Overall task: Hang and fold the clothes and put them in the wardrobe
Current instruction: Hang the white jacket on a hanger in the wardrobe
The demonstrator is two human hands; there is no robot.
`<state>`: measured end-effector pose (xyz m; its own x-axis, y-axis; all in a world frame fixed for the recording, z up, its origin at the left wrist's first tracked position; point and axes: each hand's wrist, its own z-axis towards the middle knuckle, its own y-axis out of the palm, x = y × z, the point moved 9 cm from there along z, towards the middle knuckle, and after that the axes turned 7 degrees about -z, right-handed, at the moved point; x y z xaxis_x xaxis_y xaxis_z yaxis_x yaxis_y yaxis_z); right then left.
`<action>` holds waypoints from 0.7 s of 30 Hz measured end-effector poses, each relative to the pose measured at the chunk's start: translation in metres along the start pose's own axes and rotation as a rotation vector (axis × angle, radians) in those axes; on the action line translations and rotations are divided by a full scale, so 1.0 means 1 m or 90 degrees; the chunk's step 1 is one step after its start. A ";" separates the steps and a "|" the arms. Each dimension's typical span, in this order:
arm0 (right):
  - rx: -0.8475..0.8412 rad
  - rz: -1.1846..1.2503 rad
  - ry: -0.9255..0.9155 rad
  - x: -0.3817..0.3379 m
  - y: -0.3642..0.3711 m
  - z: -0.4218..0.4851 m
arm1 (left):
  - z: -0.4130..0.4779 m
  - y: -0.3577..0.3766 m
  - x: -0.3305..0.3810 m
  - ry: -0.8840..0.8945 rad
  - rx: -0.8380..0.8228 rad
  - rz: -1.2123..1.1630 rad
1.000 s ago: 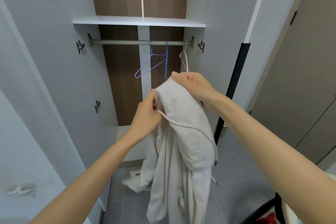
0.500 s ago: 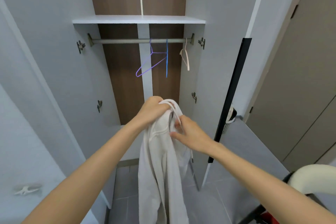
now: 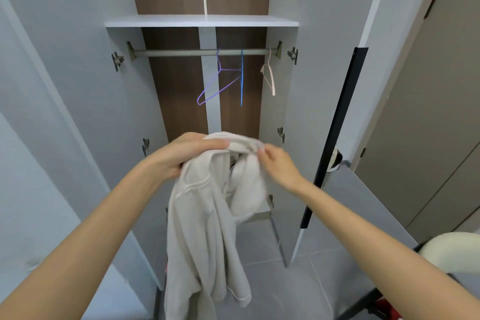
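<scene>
A person faces an open wardrobe (image 3: pixel 179 101) with both bare arms stretched forward, holding up a cream garment (image 3: pixel 202 215) in front of the lower compartment. The left hand (image 3: pixel 187 156) grips the bunched top of the cloth, its fingers curled over the fold. The right hand (image 3: pixel 280 166), slightly blurred, pinches the same top edge between thumb and fingertips just beside it. The rest of the garment hangs loose between the forearms, down toward the grey tiled floor (image 3: pixel 324 280). Above the hands, under a white shelf (image 3: pixel 202 24), a metal rail (image 3: pixel 176 53) carries three bare hangers: a purple hanger (image 3: pixel 218 86) tilted to the left, a blue hanger (image 3: pixel 241 80) seen edge-on, and a pale pink hanger (image 3: pixel 270 78) near the right wall. Both wardrobe doors stand wide open.
</scene>
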<state>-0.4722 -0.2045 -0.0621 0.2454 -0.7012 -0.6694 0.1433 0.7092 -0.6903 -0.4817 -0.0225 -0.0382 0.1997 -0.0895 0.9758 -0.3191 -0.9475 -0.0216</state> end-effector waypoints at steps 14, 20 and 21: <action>0.031 0.115 -0.117 -0.051 0.009 0.016 | -0.016 -0.033 -0.033 -0.106 0.075 -0.269; -0.261 0.090 -0.059 -0.018 0.093 -0.031 | -0.016 -0.018 -0.031 -0.090 0.050 -0.359; -0.256 0.083 -0.067 -0.020 0.099 -0.033 | -0.017 -0.014 -0.029 -0.087 0.034 -0.361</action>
<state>-0.4944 -0.1223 -0.1258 0.3354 -0.5824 -0.7405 -0.2753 0.6912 -0.6682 -0.4987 -0.0013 -0.0622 0.4438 0.4005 0.8016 -0.0807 -0.8731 0.4809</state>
